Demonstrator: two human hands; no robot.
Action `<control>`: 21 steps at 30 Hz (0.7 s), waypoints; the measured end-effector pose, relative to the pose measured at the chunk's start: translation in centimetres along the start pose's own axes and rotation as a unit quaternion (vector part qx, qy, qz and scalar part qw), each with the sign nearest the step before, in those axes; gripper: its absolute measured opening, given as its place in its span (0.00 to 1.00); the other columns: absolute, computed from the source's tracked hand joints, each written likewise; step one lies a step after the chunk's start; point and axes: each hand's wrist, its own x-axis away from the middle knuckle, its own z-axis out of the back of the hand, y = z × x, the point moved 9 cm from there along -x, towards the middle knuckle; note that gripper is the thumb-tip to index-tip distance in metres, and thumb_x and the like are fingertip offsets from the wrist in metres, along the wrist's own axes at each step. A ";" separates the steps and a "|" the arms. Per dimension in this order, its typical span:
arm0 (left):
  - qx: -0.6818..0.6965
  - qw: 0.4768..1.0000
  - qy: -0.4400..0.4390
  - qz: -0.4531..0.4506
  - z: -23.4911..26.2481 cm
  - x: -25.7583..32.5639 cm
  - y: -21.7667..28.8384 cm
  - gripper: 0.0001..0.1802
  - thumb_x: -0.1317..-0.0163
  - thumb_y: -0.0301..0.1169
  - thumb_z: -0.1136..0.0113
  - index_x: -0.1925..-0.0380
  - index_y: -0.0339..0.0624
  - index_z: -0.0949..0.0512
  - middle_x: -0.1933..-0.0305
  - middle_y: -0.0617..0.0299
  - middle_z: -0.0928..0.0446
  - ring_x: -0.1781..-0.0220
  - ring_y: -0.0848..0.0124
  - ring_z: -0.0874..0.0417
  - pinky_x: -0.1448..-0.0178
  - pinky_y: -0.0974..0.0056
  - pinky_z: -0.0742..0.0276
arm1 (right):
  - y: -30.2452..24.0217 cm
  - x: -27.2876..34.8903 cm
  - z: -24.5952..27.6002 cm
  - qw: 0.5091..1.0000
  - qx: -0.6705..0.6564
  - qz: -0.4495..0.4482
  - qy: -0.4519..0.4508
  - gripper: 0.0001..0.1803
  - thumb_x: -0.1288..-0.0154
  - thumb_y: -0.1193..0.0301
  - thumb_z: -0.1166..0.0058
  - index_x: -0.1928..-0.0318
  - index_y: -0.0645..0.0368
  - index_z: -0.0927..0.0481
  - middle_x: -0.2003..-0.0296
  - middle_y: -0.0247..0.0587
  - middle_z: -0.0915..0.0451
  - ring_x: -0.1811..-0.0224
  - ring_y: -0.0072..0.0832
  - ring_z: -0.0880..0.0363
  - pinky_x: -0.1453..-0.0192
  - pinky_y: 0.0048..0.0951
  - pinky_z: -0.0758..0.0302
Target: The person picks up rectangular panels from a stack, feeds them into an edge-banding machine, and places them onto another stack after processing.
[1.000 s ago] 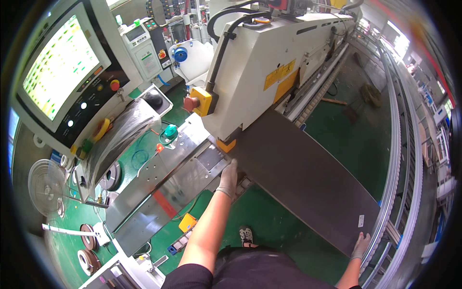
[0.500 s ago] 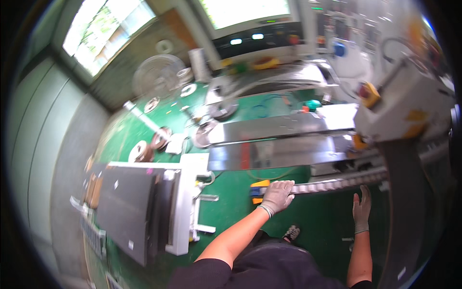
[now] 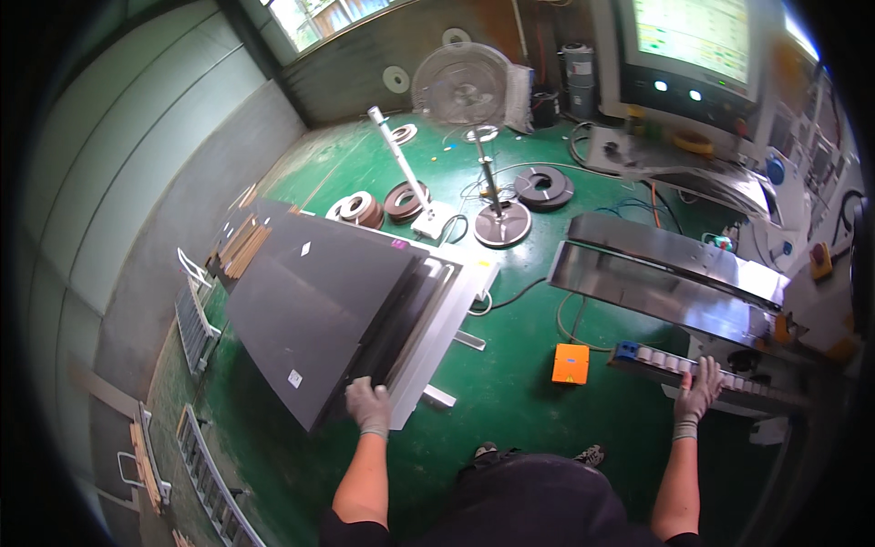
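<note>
My left hand (image 3: 368, 407), in a pale glove, is at the near corner of a stack of dark grey panels (image 3: 319, 305). Its fingers look loosely apart with nothing in them; whether they touch the panel edge I cannot tell. My right hand (image 3: 699, 392), also gloved, has its fingers stretched over a rail of white rollers (image 3: 663, 362) and holds nothing. It overlaps the rail in the picture, but contact is unclear. The panels lie flat on a light-coloured base (image 3: 421, 369), and two small white labels show on the top panel.
An orange box (image 3: 571, 364) is on the green floor by the rail's end. Long metal plates (image 3: 656, 290) belong to the machine at right, below a lit screen (image 3: 693, 38). Beyond are a round-based stand (image 3: 502, 225), tape rolls (image 3: 406, 202) and a fan (image 3: 462, 84). Metal racks (image 3: 211, 474) line the left.
The view has swung left toward the panels. My left hand has left the roller rail and moved to the panel stack. My right hand, earlier beside the rail, is now over it.
</note>
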 end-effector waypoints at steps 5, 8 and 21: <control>-0.096 0.905 0.045 0.411 5.5 2.7 -20.9 0.34 0.33 0.47 0.46 0.34 0.37 0.35 0.28 0.46 0.39 0.25 0.47 0.42 0.26 0.46 0.42 | 1.0 2.7 -1.3 0.999 -0.037 -0.026 0.018 0.31 0.29 0.60 0.49 0.30 0.62 0.35 0.29 0.51 0.37 0.24 0.46 0.46 0.21 0.42 0.53; 0.281 0.731 0.003 0.622 1.1 7.0 -28.2 0.30 0.34 0.51 0.42 0.44 0.40 0.31 0.44 0.56 0.27 0.49 0.57 0.23 0.47 0.52 0.25 | 0.5 5.6 -4.4 0.942 -0.302 -0.145 0.023 0.22 0.26 0.64 0.51 0.38 0.64 0.27 0.40 0.48 0.25 0.38 0.39 0.28 0.32 0.36 0.34; 0.385 0.702 -0.256 0.541 0.2 7.5 -29.6 0.20 0.32 0.54 0.44 0.59 0.49 0.28 0.70 0.66 0.22 0.78 0.76 0.22 0.77 0.72 0.24 | -42.4 30.5 -6.0 0.707 -0.312 0.114 -0.625 0.20 0.29 0.59 0.49 0.46 0.61 0.20 0.51 0.52 0.17 0.46 0.43 0.19 0.41 0.36 0.25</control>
